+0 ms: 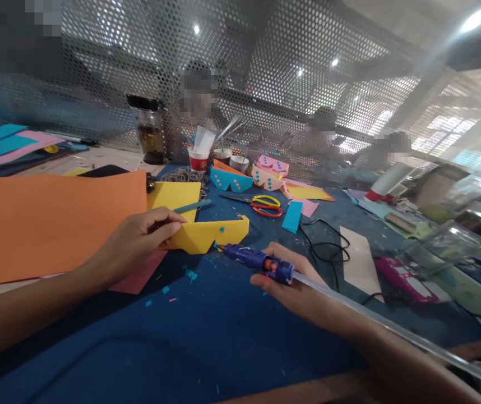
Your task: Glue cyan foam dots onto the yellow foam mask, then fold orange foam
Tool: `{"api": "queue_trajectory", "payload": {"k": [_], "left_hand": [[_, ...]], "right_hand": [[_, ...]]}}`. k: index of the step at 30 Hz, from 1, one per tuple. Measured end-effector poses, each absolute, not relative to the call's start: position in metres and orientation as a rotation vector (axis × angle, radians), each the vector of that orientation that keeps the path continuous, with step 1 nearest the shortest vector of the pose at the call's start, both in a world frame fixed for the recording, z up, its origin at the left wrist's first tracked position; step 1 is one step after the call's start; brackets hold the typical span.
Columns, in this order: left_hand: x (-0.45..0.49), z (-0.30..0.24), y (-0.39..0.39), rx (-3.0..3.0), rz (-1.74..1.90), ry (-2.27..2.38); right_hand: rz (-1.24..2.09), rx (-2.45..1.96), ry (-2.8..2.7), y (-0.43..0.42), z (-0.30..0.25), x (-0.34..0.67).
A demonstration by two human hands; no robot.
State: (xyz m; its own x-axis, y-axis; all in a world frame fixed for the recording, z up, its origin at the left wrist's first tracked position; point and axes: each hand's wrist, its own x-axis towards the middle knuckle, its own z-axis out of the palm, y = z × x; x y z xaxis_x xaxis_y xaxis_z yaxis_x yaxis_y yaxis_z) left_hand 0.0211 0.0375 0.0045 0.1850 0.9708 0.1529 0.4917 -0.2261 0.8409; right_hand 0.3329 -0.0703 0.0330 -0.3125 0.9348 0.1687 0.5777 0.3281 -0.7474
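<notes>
Pinched at its left end by my left hand [154,233] is a yellow paper cutout [207,235], shaped like a mask or glasses front, with one small blue square on it. My right hand [295,280] is wrapped around a blue hot glue gun [253,261] with a long clear glue stick [370,322] running out of its back. The gun's nozzle is at the notch in the cutout's lower edge; I cannot tell whether it touches. Tiny blue paper bits [190,275] lie scattered on the blue table below.
Orange sheets [55,224] cover the left side. Scissors [266,206], finished-looking blue [230,178] and pink cutouts [268,178], a red paper cup [198,161] and a jar [150,132] stand or lie behind. A black cable [320,247] and a magenta power strip [406,280] are at right.
</notes>
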Motion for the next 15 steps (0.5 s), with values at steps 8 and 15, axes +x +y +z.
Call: {"api": "queue_trajectory", "payload": {"k": [8, 15], "left_hand": [[0.017, 0.000, 0.042, 1.900, 0.917, 1.404], [0.013, -0.006, 0.043, 1.866, 0.929, 1.370]], "right_hand": [[0.382, -1.325, -2.115, -0.065, 0.028, 0.336], [0.238, -1.301, -2.221, -0.062, 0.015, 0.345]]}}
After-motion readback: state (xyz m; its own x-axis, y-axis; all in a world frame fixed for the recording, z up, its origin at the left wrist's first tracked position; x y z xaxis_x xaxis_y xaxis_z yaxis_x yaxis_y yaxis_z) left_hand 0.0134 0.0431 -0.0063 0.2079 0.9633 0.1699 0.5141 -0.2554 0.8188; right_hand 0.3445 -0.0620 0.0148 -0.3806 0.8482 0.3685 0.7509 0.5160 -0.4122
